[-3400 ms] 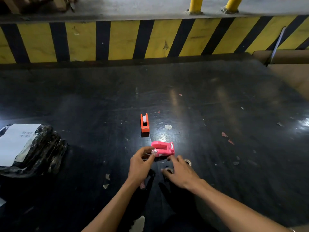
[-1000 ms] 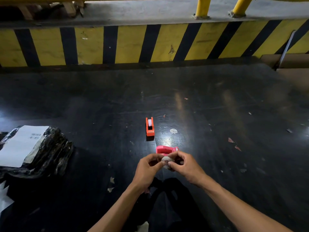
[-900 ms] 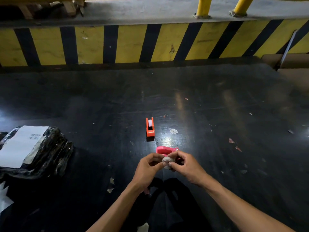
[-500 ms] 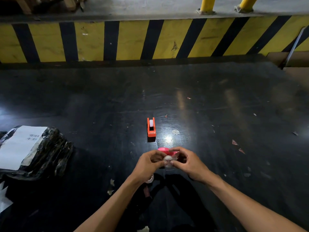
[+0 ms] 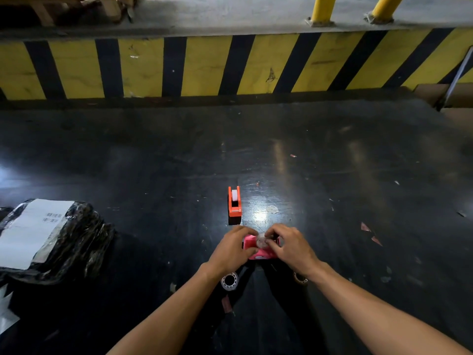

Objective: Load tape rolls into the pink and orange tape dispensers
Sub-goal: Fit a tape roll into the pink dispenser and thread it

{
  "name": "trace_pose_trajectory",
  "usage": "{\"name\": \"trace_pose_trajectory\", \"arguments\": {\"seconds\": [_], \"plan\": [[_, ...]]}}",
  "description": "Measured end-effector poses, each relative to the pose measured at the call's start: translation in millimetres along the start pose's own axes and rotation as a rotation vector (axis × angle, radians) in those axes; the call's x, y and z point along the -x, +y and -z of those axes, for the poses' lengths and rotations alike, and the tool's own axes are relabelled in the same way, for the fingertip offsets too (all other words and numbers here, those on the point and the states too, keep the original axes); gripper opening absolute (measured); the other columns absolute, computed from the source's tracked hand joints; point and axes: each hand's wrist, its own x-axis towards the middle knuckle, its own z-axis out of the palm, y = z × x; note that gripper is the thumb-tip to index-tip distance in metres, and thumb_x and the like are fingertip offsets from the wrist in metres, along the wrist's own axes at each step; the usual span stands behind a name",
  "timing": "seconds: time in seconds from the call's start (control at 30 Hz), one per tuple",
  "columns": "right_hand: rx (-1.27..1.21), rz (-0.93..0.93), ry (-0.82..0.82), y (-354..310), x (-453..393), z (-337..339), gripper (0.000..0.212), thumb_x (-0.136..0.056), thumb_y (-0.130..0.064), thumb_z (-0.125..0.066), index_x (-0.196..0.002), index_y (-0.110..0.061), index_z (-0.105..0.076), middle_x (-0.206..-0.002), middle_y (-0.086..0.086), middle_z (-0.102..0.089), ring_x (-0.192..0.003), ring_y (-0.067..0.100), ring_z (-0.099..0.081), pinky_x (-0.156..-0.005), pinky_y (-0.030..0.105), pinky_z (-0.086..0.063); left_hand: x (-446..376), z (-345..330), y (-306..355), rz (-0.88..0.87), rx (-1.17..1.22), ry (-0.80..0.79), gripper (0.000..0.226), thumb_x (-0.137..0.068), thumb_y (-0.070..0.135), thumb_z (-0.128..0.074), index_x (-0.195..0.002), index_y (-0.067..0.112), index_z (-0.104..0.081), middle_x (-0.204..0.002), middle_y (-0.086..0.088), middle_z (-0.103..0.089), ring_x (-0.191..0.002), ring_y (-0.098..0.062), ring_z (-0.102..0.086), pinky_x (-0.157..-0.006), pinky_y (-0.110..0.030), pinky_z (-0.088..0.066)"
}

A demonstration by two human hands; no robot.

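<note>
A: Where is the pink dispenser (image 5: 258,252)?

B: Between both hands. The left hand (image 5: 231,251) grips it; the right hand (image 5: 291,248) pinches, it seems, a tape roll (image 5: 261,242). The orange dispenser (image 5: 234,202) stands at 12 o'clock.

Orange tape dispenser (image 5: 234,202), white roll inside. Pink tape dispenser (image 5: 258,249). Barrier wall (image 5: 204,65): yellow and black diagonal stripes; black floor (image 5: 153,162).
</note>
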Motion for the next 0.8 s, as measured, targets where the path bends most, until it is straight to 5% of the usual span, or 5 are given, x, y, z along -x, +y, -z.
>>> {"name": "trace_pose_trajectory", "arguments": {"seconds": [0.3, 0.4, 0.47, 0.73, 0.8], "plan": [[-0.003, 0.02, -0.052, 3.2, 4.7, -15.4, 0.01, -0.08, -0.013, -0.07, -0.08, -0.017, -0.06, -0.082, -0.005, -0.062, -0.076, 0.013, -0.057, -0.071, 0.036, -0.051, -2.9, -2.7, -1.0, 0.014, -0.04, 0.052, 0.025, -0.087, 0.016, -0.073, -0.111, 0.016, -0.072, -0.117, -0.001, -0.065, -0.107, -0.015, -0.062, -0.101, -0.034, -0.051], [0.02, 0.046, -0.054, 7.0, 7.3, -16.1, 0.008, -0.082, -0.017, -0.07, -0.087, -0.017, -0.064, -0.087, -0.004, -0.067, -0.083, 0.015, -0.06, -0.093, 0.032, -0.049, -3.5, -2.9, -0.8, 0.01, -0.064, 0.04, 0.025, -0.088, 0.017, -0.072, -0.112, 0.018, -0.073, -0.12, -0.001, -0.064, -0.11, -0.015, -0.061, -0.102, -0.031, -0.049], [0.056, 0.074, -0.052, 10.3, 9.1, -15.8, 0.011, -0.083, -0.018, -0.069, -0.093, -0.019, -0.065, -0.092, -0.005, -0.071, -0.087, 0.013, -0.065, -0.109, 0.032, -0.033, -4.3, -3.1, -1.6, 0.005, -0.074, 0.032, 0.025, -0.088, 0.018, -0.071, -0.113, 0.019, -0.072, -0.12, 0.0, -0.063, -0.11, -0.015, -0.06, -0.102, -0.031, -0.048], [0.094, 0.11, -0.03, 13.6, 13.3, -20.5, 0.012, -0.084, -0.018, -0.069, -0.096, -0.021, -0.068, -0.094, -0.006, -0.074, -0.091, 0.011, -0.067, -0.113, 0.045, -0.03, -5.8, -5.1, 1.7, -0.005, -0.074, 0.043, 0.023, -0.089, 0.023, -0.072, -0.111, 0.019, -0.074, -0.119, -0.002, -0.064, -0.109, -0.015, -0.06, -0.101, -0.031, -0.049], [0.106, 0.107, -0.068, 14.0, 10.6, -15.5, 0.015, -0.084, -0.022, -0.068, -0.098, -0.02, -0.067, -0.103, -0.003, -0.072, -0.105, 0.014, -0.064, -0.113, 0.048, -0.031, -6.6, -4.8, 1.1, -0.003, -0.081, 0.044, 0.022, -0.089, 0.023, -0.072, -0.111, 0.019, -0.075, -0.119, -0.002, -0.064, -0.108, -0.016, -0.061, -0.1, -0.031, -0.049]]}}
